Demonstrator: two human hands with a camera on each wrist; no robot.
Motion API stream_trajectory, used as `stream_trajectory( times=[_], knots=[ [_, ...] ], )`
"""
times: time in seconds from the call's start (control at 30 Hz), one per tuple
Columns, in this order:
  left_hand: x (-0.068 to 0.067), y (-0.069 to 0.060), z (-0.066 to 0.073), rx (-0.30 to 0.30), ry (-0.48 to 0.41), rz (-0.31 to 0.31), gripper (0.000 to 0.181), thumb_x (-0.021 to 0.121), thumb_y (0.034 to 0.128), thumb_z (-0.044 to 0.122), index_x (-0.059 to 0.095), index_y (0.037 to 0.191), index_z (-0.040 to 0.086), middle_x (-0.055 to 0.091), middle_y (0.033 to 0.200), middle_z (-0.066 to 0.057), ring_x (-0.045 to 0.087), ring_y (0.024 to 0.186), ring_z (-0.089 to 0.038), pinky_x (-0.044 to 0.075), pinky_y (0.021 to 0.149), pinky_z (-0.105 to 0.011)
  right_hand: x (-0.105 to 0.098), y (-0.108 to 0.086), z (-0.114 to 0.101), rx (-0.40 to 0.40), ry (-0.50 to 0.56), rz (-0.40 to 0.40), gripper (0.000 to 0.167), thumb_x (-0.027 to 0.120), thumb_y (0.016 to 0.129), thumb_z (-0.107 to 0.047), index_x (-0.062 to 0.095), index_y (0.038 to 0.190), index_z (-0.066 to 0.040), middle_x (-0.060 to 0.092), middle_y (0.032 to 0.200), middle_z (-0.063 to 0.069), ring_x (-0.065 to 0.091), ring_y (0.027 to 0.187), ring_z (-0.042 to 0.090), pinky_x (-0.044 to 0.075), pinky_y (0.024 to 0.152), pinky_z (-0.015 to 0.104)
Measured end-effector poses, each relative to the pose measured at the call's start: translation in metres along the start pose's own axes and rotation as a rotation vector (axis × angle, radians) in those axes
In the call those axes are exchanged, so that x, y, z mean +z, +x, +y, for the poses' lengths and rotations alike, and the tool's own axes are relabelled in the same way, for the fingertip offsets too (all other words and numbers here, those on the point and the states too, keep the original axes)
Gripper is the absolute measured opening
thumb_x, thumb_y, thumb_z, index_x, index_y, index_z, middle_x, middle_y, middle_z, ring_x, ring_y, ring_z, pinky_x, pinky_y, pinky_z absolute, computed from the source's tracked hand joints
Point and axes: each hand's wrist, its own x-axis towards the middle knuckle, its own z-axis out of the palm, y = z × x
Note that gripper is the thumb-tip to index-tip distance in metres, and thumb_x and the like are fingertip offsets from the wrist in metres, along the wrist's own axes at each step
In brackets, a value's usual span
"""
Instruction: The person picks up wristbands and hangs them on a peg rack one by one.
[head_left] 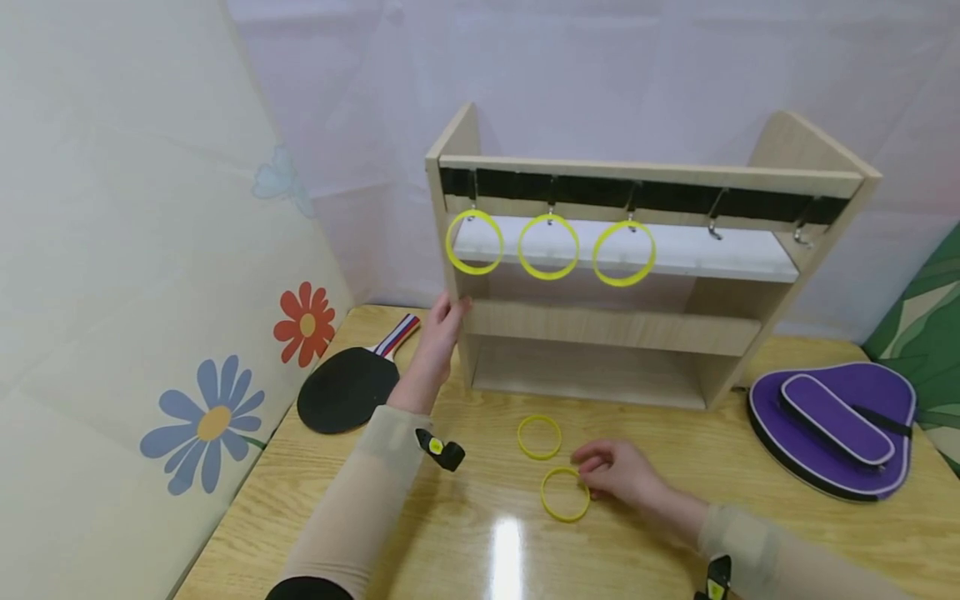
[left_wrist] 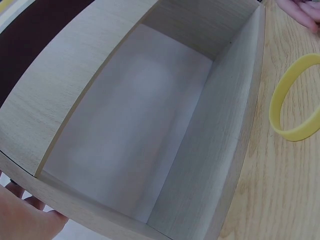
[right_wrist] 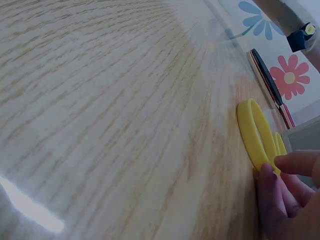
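Stretched left arm [head_left: 363,492] to the wooden shelf [head_left: 615,325], gripping its left side with left hand [head_left: 441,333]; held right hand [head_left: 618,475] low before it, with fingers [right_wrist: 300,162] bent.

Beige sleeves [head_left: 348,500], black wrist cameras [head_left: 452,457], yellow marks [head_left: 436,447]

Rings [left_wrist: 278,107], plain yellow; shelf unit [head_left: 615,327], pale wood grain, with black strip [head_left: 592,187] and white shelf [head_left: 682,252]; table [head_left: 480,454], light brown, streaked; paddle [head_left: 348,390], black, its handle [head_left: 397,336] striped red, white and blue; case [head_left: 836,419], purple, white-edged; flowers [head_left: 213,423], blue and red.
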Motion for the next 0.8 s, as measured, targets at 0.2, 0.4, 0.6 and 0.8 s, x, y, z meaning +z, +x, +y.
stream_trajectory(
  times=[0.2, 0.4, 0.6, 0.8],
  knots=[
    [0.0002, -0.0012, 0.0015, -0.001, 0.008, -0.002, 0.051, 0.045, 0.1017, 0.026, 0.039, 0.152, 0.02, 0.044, 0.148, -0.014, 0.039, 0.134, -0.027, 0.027, 0.116, -0.055, 0.0016, 0.0001, 0.0025, -0.08, -0.077, -0.004, 0.033, 0.07, 0.08, 0.007, 0.064, 0.111, 0.014, 0.067, 0.084, 0.012, 0.061, 0.068, 0.012, 0.055, 0.058, 0.024],
    [-0.0001, -0.0013, 0.0017, 0.003, 0.013, -0.005, 0.052, 0.045, 0.1013, 0.027, 0.038, 0.152, 0.021, 0.044, 0.149, -0.011, 0.039, 0.136, -0.027, 0.027, 0.116, -0.055, 0.0016, 0.0008, 0.0028, -0.089, -0.11, 0.0, 0.031, 0.07, 0.079, 0.007, 0.066, 0.109, 0.012, 0.067, 0.083, 0.01, 0.06, 0.068, 0.012, 0.055, 0.058, 0.024],
    [-0.001, -0.0014, 0.0014, 0.005, 0.014, -0.016, 0.052, 0.045, 0.1018, 0.028, 0.036, 0.153, 0.022, 0.043, 0.151, -0.012, 0.038, 0.137, -0.028, 0.027, 0.116, -0.056, 0.0015, 0.0018, 0.0011, -0.063, -0.094, 0.005, 0.03, 0.069, 0.079, 0.008, 0.065, 0.109, 0.012, 0.065, 0.081, 0.007, 0.06, 0.068, 0.012, 0.055, 0.058, 0.024],
    [-0.0001, -0.0008, 0.0011, 0.0, 0.004, -0.009, 0.051, 0.046, 0.1016, 0.027, 0.038, 0.152, 0.019, 0.044, 0.149, -0.015, 0.039, 0.135, -0.028, 0.027, 0.116, -0.055, 0.0001, 0.0016, -0.0008, -0.001, -0.026, 0.008, 0.03, 0.066, 0.081, 0.007, 0.064, 0.111, 0.012, 0.065, 0.084, 0.013, 0.06, 0.07, 0.012, 0.056, 0.061, 0.026]
  ],
)
